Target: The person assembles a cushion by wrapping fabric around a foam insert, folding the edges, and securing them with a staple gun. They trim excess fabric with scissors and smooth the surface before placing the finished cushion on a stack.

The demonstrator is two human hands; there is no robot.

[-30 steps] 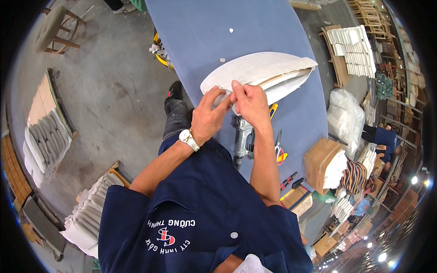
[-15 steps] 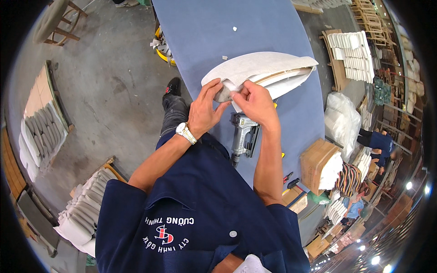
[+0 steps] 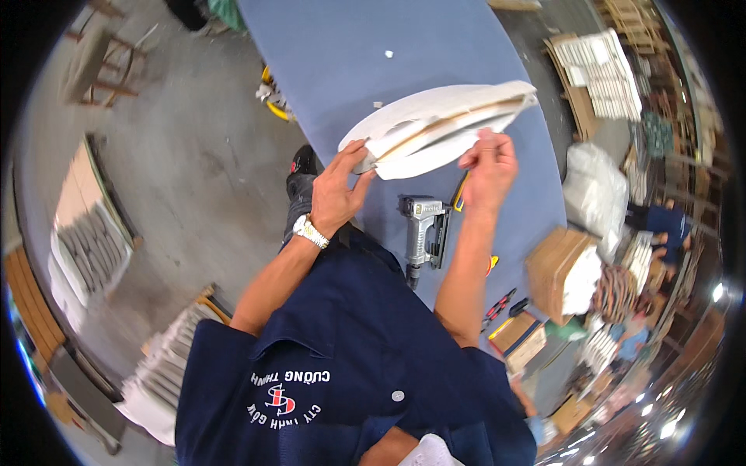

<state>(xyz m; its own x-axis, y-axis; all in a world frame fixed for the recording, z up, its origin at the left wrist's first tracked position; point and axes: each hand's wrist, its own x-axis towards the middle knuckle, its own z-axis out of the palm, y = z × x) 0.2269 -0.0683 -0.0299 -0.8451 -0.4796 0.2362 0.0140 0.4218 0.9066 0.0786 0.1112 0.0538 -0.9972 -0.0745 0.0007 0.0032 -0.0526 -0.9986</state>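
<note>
A white, fabric-covered upholstery panel (image 3: 423,159), long and pointed at its right end, rests on the blue-grey table. A brown, wood-like edge shows along the opening in its cover. My left hand (image 3: 339,186) is closed on the panel's left end, by a small grey patch. Near the lower right edge, my right hand (image 3: 489,167) has its fingers curled together, slightly blurred; whether they grip the cover is hidden. A silver and black staple gun (image 3: 423,233) lies just below the panel. Beside it is a yellow-handled tool (image 3: 460,190), partly behind my right forearm.
Red-and-black pliers (image 3: 499,308) lie near a cardboard box (image 3: 553,272) with white material. White scraps (image 3: 388,54) dot the blue-grey table (image 3: 334,46). Stacks of grey cushions (image 3: 92,248) stand on the left floor. Clear plastic wrapping (image 3: 594,194) and other people are at right.
My right hand has left the panel's left end and moved right along its lower edge. My left hand stays there. The cover's opening now shows more of the brown edge.
</note>
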